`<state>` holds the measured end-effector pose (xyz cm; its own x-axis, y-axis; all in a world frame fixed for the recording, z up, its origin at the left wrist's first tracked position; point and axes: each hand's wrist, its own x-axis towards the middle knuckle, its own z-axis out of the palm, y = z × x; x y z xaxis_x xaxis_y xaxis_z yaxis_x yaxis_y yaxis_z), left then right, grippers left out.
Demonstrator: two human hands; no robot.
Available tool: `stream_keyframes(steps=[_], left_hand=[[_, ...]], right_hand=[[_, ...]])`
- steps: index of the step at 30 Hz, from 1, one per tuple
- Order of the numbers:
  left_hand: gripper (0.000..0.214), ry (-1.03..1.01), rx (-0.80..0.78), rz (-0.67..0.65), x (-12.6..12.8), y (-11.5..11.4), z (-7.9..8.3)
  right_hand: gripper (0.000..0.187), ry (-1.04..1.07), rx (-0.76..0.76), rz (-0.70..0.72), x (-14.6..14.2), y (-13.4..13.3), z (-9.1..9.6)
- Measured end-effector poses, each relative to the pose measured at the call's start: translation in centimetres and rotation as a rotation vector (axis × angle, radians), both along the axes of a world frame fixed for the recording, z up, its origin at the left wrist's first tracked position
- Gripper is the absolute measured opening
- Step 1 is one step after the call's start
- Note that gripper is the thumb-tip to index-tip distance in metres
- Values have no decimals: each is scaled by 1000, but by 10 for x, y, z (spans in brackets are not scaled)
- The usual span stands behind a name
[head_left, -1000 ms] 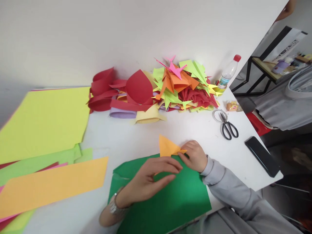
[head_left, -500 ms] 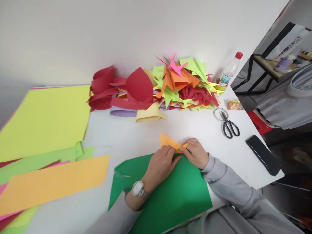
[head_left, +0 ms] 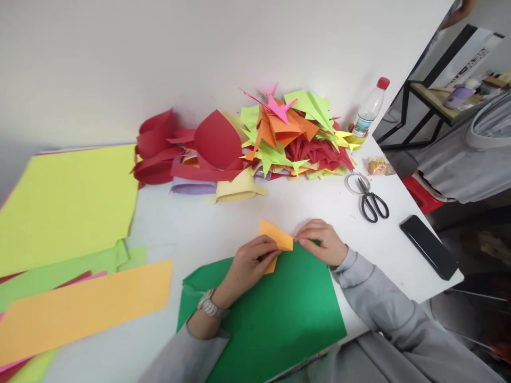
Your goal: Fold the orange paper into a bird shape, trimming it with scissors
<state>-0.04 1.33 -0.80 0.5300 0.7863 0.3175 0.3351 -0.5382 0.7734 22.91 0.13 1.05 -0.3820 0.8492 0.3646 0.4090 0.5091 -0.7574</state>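
My left hand (head_left: 250, 266), with a metal-band watch (head_left: 211, 305) on its wrist, pinches a small folded piece of orange paper (head_left: 275, 234). The paper is lifted and tilted, and part of it pokes out below my fingers. My right hand (head_left: 321, 242) hovers just right of the folded paper, its fingers stretched toward the paper's right end and the thumb a little apart. No paper shows between its fingers. Beneath both hands lies a large green sheet (head_left: 287, 314) at the table's front edge.
Red paper shapes (head_left: 219, 139) and a heap of folded paper cranes (head_left: 279, 127) stand along the wall. Coloured sheets (head_left: 67, 202) and an orange strip (head_left: 88, 308) lie left. Scissors (head_left: 373, 201), a phone (head_left: 429, 247), a wrapped snack (head_left: 377, 166) and a bottle (head_left: 369, 111) are right.
Both hands were together on the folded orange paper. Now my left hand holds it turned and raised, shifted slightly left, and my right hand has come away from it.
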Motion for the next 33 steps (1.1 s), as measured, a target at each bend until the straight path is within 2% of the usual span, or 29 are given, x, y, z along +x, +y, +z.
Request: stream_keyframes(steps=[3, 6, 16, 25, 33], left_hand=[[18, -29, -44, -6, -3, 3, 0], [18, -40, -55, -7, -2, 4, 0], [20, 17, -5, -20, -4, 1, 3], [22, 18, -44, -28, -3, 1, 4], [20, 17, -26, -26, -5, 1, -1]], right_hand=[[23, -101, 151, 42, 0, 1, -4], [20, -131, 212, 76, 1, 0, -6], [17, -172, 251, 94, 2, 1, -7], [20, -240, 274, 116, 4, 2, -10], [17, -317, 405, 118, 2, -2, -3]])
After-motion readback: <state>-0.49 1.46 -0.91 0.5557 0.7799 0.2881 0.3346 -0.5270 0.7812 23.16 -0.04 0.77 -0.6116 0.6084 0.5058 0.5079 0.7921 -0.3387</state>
